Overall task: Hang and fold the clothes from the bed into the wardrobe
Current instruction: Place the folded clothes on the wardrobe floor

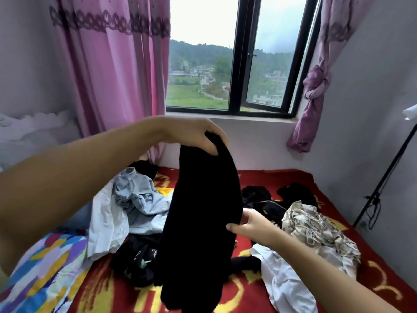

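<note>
Black, thick and matte, a long garment (200,222) hangs in the air above the bed (270,177), held up between both hands; its lower end trails down to the blanket. The left hand (198,135) grips the top edge, fingers (222,137) curled over the bunched cloth and thumb pressed underneath. Lower down, the right hand (252,224) pinches the garment's right edge between thumb and curled fingers.

Under it, the bed is covered by a fuzzy red blanket (259,288) with yellow patterns. Clothes lie crumpled across it: a pale blue denim shirt (137,193) heaped on the left, a smooth white garment (103,224) just beside it, a black top with a pale print (135,258) partly under the hanging cloth, a white piece (286,281) near the right forearm, a beige patterned piece (316,227) rumpled beyond it, and more dark clothes (266,199) toward the wall. A quilt in bright colour patches (42,267) lies at the lower left.

Pink curtains (112,71) hang left of the window (241,55); a knotted purple one (313,91) hangs on the right.
</note>
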`<state>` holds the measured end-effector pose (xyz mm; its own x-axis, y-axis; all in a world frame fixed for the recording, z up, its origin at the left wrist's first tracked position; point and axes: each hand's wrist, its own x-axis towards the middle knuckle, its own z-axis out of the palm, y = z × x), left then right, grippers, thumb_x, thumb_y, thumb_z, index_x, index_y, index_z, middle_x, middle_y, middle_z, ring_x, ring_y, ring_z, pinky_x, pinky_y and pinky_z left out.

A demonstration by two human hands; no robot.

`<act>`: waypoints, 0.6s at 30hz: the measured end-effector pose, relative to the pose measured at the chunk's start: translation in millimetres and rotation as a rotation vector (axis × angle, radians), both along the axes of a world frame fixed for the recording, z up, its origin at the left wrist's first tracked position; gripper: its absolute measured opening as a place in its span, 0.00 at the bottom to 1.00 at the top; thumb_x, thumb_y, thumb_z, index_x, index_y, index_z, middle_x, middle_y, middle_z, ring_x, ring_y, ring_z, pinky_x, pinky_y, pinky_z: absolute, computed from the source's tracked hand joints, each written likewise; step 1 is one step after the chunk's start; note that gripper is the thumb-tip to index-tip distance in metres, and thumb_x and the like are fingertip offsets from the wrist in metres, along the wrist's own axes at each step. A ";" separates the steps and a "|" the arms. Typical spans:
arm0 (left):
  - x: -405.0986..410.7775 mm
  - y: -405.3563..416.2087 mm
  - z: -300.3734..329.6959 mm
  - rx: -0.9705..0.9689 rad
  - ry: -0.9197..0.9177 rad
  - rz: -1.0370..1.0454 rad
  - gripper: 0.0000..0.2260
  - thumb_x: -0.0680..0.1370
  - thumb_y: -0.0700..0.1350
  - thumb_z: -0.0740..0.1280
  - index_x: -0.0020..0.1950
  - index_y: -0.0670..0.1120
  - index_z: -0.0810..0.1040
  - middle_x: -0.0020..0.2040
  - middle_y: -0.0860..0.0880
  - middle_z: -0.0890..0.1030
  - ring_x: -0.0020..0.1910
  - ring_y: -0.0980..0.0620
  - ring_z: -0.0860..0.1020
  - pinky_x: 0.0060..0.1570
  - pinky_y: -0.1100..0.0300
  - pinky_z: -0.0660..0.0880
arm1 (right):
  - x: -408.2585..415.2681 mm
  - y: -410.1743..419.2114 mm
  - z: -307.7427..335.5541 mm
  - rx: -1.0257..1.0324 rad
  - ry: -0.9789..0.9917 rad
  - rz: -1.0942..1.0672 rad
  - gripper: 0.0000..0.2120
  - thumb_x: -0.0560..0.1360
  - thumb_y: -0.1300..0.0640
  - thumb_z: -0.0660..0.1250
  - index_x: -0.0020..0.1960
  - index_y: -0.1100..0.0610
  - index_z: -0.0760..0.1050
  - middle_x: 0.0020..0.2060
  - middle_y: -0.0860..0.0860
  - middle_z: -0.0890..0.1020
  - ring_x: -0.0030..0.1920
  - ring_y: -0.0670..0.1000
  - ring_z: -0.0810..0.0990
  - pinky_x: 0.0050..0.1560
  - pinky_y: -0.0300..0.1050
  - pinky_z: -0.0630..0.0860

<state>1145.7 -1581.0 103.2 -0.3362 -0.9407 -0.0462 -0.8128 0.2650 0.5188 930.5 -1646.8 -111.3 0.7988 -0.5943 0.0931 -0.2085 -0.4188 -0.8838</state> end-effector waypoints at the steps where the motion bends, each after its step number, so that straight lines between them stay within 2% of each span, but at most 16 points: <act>1: 4.0 -0.8 6.4 -0.038 -0.049 0.020 0.10 0.76 0.39 0.67 0.51 0.53 0.82 0.44 0.55 0.83 0.43 0.58 0.81 0.45 0.67 0.76 | -1.9 -3.9 -2.2 -0.016 -0.042 -0.070 0.12 0.74 0.63 0.69 0.40 0.45 0.79 0.36 0.40 0.80 0.40 0.41 0.77 0.45 0.41 0.73; 3: 11.9 -4.2 14.5 -0.137 -0.249 0.058 0.08 0.76 0.41 0.68 0.52 0.52 0.81 0.42 0.57 0.82 0.41 0.58 0.80 0.41 0.73 0.72 | -3.8 -9.7 2.4 -0.072 -0.099 -0.201 0.11 0.75 0.61 0.67 0.44 0.44 0.79 0.38 0.42 0.82 0.42 0.42 0.79 0.47 0.43 0.74; 5: 21.8 -6.1 19.4 -0.233 -0.422 0.110 0.08 0.76 0.42 0.69 0.54 0.49 0.79 0.40 0.58 0.78 0.37 0.58 0.77 0.38 0.73 0.69 | -2.9 -11.8 13.9 -0.075 -0.189 -0.265 0.08 0.75 0.57 0.66 0.47 0.43 0.79 0.39 0.44 0.82 0.41 0.43 0.79 0.45 0.43 0.74; 7: 32.5 -3.7 25.1 -0.306 -0.477 0.157 0.09 0.76 0.43 0.69 0.55 0.46 0.79 0.41 0.53 0.79 0.39 0.53 0.77 0.41 0.63 0.71 | -2.7 -12.2 22.9 -0.068 -0.297 -0.294 0.05 0.73 0.52 0.65 0.48 0.45 0.77 0.36 0.45 0.81 0.39 0.43 0.78 0.42 0.41 0.74; 9: 38.0 3.1 33.2 -0.371 -0.417 0.161 0.07 0.76 0.44 0.68 0.54 0.48 0.79 0.44 0.50 0.80 0.43 0.50 0.78 0.42 0.60 0.72 | -1.7 -10.2 26.4 -0.017 -0.353 -0.245 0.03 0.73 0.50 0.67 0.46 0.47 0.75 0.35 0.44 0.79 0.36 0.42 0.77 0.38 0.37 0.74; 11: 37.2 10.3 41.5 -0.424 -0.276 0.161 0.06 0.77 0.45 0.67 0.53 0.53 0.77 0.44 0.55 0.80 0.42 0.60 0.79 0.39 0.68 0.71 | 0.8 -8.2 13.3 0.025 -0.275 -0.137 0.05 0.74 0.55 0.71 0.47 0.48 0.75 0.38 0.45 0.80 0.39 0.42 0.78 0.41 0.38 0.76; 13: 35.9 13.8 46.9 -0.480 -0.169 0.178 0.08 0.78 0.43 0.66 0.54 0.55 0.76 0.44 0.60 0.78 0.40 0.69 0.78 0.37 0.76 0.71 | 2.9 -3.3 -14.7 -0.021 -0.040 -0.104 0.05 0.74 0.59 0.71 0.47 0.51 0.76 0.40 0.46 0.81 0.42 0.43 0.78 0.48 0.45 0.76; 14: 37.2 13.9 47.9 -0.505 -0.144 0.191 0.09 0.78 0.42 0.66 0.55 0.54 0.76 0.45 0.61 0.78 0.40 0.70 0.77 0.36 0.77 0.70 | 2.6 -1.5 -29.7 -0.015 0.062 -0.120 0.03 0.74 0.59 0.70 0.45 0.52 0.77 0.39 0.45 0.80 0.41 0.44 0.78 0.48 0.48 0.75; 15: 40.1 13.5 47.7 -0.517 -0.141 0.209 0.09 0.78 0.42 0.66 0.56 0.53 0.77 0.45 0.59 0.78 0.40 0.69 0.77 0.38 0.76 0.70 | 1.0 -0.3 -40.4 0.019 0.116 -0.141 0.03 0.75 0.59 0.69 0.43 0.53 0.77 0.36 0.45 0.79 0.40 0.45 0.77 0.47 0.49 0.75; 18: 56.1 13.1 40.3 -0.482 -0.249 0.267 0.10 0.78 0.41 0.66 0.59 0.46 0.78 0.47 0.50 0.78 0.42 0.57 0.77 0.42 0.65 0.70 | -9.9 -6.1 -43.9 0.111 0.148 -0.126 0.09 0.76 0.63 0.66 0.40 0.51 0.75 0.33 0.43 0.77 0.39 0.44 0.75 0.44 0.43 0.70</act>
